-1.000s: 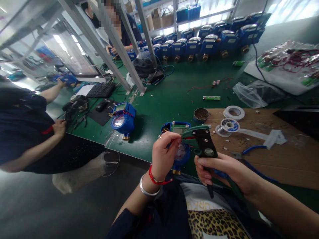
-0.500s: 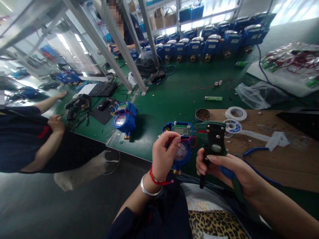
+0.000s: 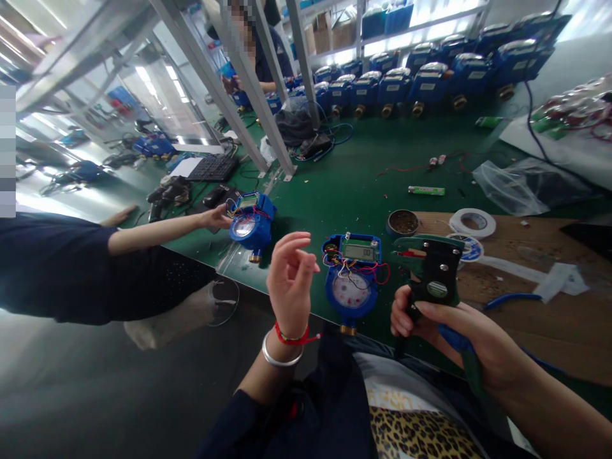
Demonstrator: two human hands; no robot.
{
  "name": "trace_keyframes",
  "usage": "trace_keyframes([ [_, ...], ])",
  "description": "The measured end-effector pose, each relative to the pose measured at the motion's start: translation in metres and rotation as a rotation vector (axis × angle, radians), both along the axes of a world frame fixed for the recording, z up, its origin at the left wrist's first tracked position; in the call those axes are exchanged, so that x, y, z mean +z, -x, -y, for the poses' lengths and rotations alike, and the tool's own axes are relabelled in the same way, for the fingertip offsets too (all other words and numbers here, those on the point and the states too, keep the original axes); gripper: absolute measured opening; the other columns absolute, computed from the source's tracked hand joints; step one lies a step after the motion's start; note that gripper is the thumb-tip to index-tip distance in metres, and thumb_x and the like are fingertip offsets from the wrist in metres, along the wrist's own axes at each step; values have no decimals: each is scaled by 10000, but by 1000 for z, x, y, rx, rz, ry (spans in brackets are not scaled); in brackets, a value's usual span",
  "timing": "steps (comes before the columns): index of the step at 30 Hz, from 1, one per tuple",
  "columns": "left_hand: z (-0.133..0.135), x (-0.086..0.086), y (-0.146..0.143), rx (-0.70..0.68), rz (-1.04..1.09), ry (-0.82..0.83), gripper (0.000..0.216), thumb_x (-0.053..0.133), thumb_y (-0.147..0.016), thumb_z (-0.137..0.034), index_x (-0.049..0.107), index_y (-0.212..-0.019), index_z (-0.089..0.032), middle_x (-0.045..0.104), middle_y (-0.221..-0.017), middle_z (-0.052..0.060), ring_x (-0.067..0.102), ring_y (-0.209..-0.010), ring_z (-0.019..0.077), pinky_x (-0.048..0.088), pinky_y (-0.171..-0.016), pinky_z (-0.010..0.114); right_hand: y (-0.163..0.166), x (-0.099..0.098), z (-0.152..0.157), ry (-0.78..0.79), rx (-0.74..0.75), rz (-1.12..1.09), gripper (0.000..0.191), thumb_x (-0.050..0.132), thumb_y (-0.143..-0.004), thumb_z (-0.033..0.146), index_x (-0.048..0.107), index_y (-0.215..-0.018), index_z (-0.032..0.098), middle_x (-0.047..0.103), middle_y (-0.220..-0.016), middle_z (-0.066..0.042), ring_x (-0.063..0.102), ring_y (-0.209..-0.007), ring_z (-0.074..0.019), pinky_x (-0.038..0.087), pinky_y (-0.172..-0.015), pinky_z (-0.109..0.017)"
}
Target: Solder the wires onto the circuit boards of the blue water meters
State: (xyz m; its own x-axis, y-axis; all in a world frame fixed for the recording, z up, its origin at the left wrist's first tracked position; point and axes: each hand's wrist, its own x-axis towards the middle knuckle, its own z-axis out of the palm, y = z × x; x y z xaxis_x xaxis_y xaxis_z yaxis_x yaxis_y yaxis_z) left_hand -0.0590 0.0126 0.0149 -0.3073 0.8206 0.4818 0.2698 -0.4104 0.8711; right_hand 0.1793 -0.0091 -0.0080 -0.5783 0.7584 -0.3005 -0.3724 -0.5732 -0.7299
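Observation:
My left hand [image 3: 290, 280] is raised just left of the blue water meter [image 3: 352, 299], its fingers loosely bent and apart, with nothing visible in them. That meter stands at the bench's front edge, its top uncovered to show a lit display [image 3: 359, 252] and a tangle of thin coloured wires [image 3: 356, 266]. In my right hand [image 3: 444, 325] is a black and green wire stripper [image 3: 433, 274], its jaws pointing left, beside the meter. A second uncovered meter [image 3: 252, 229] stands farther left, where a co-worker's hand [image 3: 217, 218] touches its side.
Right of the meter lie a tin [image 3: 403, 222], tape rolls [image 3: 473, 223] and blue-handled pliers [image 3: 511, 299] on cardboard [image 3: 549, 325]. A green battery [image 3: 426, 190] lies behind. Rows of meters [image 3: 394, 86] line the back. Metal posts [image 3: 275, 127] rise at left.
My left hand has let go of the wires and moved left, off the meter. The co-worker's hand has reached over to the second meter. My right hand still grips the wire stripper.

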Motion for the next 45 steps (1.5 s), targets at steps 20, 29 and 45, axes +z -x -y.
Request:
trace_keyframes([
  [20,1,-26,0,-19,-270,193,68,607,-889,-202,656,-859,-165,606,-887,39,549,-776,137,455,-704,257,9,19,-12,33,68,115,210,621,-865,360,660,-962,178,608,-807,-62,562,-814,-204,444,-806,-330],
  [29,-12,-26,3,-222,-22,275,127,631,-881,-279,684,-828,-176,604,-919,47,568,-896,162,451,-794,276,31,32,-38,109,318,165,298,660,-817,412,616,-863,121,599,-703,-45,570,-673,-168,447,-697,-324],
  [45,-15,-28,6,-328,66,296,103,636,-881,-270,653,-819,-190,555,-916,32,514,-862,155,410,-780,272,38,33,-44,123,368,170,288,623,-856,400,561,-766,133,543,-623,-10,531,-573,-132,406,-613,-293],
])
